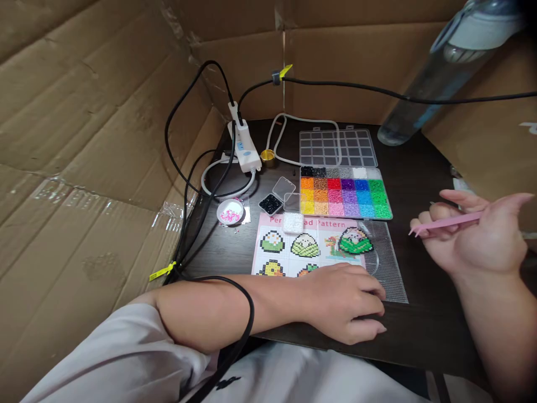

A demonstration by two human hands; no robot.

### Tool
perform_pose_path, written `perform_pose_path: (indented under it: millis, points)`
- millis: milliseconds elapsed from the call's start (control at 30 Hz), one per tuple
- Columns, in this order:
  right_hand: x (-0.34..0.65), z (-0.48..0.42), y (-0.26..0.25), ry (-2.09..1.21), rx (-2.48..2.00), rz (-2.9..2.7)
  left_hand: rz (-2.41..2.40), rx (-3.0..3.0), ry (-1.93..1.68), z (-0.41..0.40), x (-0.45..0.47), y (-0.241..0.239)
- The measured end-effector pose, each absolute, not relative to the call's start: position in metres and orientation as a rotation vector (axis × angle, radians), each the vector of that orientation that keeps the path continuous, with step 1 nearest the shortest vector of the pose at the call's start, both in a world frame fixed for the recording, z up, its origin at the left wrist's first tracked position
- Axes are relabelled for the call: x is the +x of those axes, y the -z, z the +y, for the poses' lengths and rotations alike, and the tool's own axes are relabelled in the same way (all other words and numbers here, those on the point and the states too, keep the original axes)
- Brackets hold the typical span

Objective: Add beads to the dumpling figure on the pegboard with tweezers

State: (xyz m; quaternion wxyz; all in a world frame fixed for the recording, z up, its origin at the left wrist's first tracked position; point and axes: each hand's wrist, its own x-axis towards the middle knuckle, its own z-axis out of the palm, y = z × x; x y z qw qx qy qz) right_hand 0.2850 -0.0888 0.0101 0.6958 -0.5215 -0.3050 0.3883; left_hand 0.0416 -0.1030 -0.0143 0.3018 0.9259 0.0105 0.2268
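Note:
My left hand (346, 302) rests palm down on the dark table, its fingers loosely curled over the lower edge of the clear pegboard (388, 263) and the pattern sheet (293, 246); it holds nothing I can see. A green and white bead figure (355, 240) sits on the pegboard just above it. Raised at the right, palm up, my right hand (478, 238) is closed on pink tweezers (444, 224), whose tips point left. A bead box (344, 197) with colour compartments lies behind, its clear lid (337, 146) open.
Cardboard walls enclose the table (419, 330). A tilted water bottle (444, 67) looms at the upper right. A white power strip (243, 146) with black and white cables sits at the back left. Nearby are a small dish of pink beads (230, 212), a black bead tub (271, 204), and a white bead tub (292, 222).

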Motion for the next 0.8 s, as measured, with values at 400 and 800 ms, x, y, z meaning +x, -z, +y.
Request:
perform_pose_path:
  millis: [400, 800]
  points:
    - [0.243, -0.084, -0.019, -1.153, -1.243, -0.792, 0.031, 2.471, -0.516, -0.103, 0.042, 0.014]
    - [0.179, -0.061, -0.032, -0.695, -1.210, -1.609, 0.036, 2.484, -0.542, -0.104, 0.043, 0.017]
